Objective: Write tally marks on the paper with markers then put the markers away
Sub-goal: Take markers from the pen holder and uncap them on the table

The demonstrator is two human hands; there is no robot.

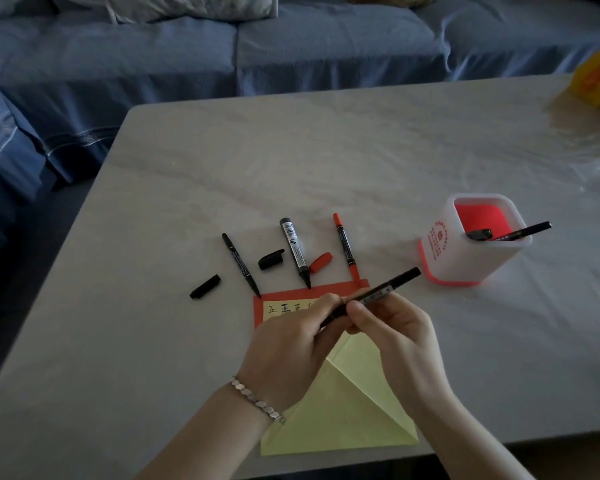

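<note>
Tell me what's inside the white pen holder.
A black marker leans out of the pen holder, beside a second dark pen end. Its bottom is hidden.

Marker point(388, 287) in the fingers point(328, 304), paper point(340, 403) beneath them, loose markers point(295, 252) beyond, holder point(478, 244) beyond to the right
</note>
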